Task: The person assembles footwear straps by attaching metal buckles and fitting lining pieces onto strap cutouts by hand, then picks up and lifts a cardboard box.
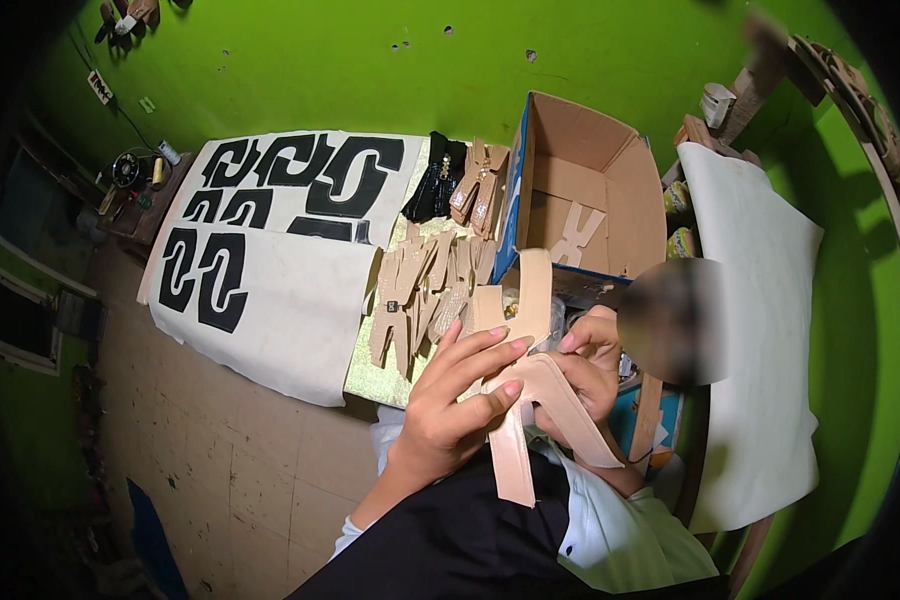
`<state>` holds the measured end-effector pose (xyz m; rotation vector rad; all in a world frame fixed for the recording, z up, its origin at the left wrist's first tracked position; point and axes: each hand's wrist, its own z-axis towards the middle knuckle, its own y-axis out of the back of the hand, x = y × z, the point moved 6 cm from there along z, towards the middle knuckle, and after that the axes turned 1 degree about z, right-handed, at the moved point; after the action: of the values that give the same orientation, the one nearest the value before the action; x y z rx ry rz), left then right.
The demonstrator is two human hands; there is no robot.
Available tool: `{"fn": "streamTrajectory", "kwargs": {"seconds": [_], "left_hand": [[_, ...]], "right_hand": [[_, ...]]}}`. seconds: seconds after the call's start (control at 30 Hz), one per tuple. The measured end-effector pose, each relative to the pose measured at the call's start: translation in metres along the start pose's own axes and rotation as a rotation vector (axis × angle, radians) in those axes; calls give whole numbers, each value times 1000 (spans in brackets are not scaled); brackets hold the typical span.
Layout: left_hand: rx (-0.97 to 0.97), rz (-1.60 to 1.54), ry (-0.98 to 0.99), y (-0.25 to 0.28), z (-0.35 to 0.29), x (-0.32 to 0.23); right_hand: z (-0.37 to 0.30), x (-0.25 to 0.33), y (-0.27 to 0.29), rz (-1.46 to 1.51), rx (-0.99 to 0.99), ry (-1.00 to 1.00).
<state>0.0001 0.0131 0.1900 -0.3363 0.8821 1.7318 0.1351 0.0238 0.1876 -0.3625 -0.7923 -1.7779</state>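
Between my hands is a beige X-shaped sandal upper (560,390), with long flat straps and stitching along its edges. My left hand (455,390) grips it from the left, fingers laid across the middle and thumb lower down. On the other side my right hand (592,365) has its fingers bent and closed at the upper's crossing; part of that hand is behind the straps. One strap points up towards the box, and two hang down over my lap. Just beyond my left hand lie several similar beige uppers (398,300), one with a small dark ornament.
An open cardboard box (595,150) stands ahead, with a pale X-shaped piece (577,232) inside. Black uppers (436,180) lie left of it. White sheeting (290,285) with black cut shapes covers the table's left. More white material (755,330) hangs at right.
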Motion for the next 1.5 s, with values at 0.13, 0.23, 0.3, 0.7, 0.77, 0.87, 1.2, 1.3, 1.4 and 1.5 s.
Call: {"fn": "streamTrajectory", "kwargs": {"seconds": [0.13,0.23,0.3,0.7,0.77,0.87,1.2,1.3,1.4,1.5], "left_hand": [[22,-25,-6,-1,0,2],[27,-25,-14,1,-1,0],[34,-24,-10,1,-2,-1],[11,-153,-30,2,-2,-7],[18,-196,11,1,-1,-3],[-94,-390,203,-3,-18,15],[-84,-735,624,-21,-28,35],[-121,-752,654,-24,-36,42],[-125,-704,612,-21,-31,35],[-136,-760,673,-21,-34,36]], "right_hand": [[3,2,1,-102,28,-11],[5,2,4,-67,-71,-61],[4,-2,10,24,-194,-130],[5,7,-4,164,40,13],[5,5,-5,171,41,-5],[4,-1,-9,174,40,-53],[-18,-40,-18,330,133,-494],[-20,-39,-24,599,96,-538],[-13,-33,-26,709,107,-470],[-16,-33,-23,627,162,-435]]}}
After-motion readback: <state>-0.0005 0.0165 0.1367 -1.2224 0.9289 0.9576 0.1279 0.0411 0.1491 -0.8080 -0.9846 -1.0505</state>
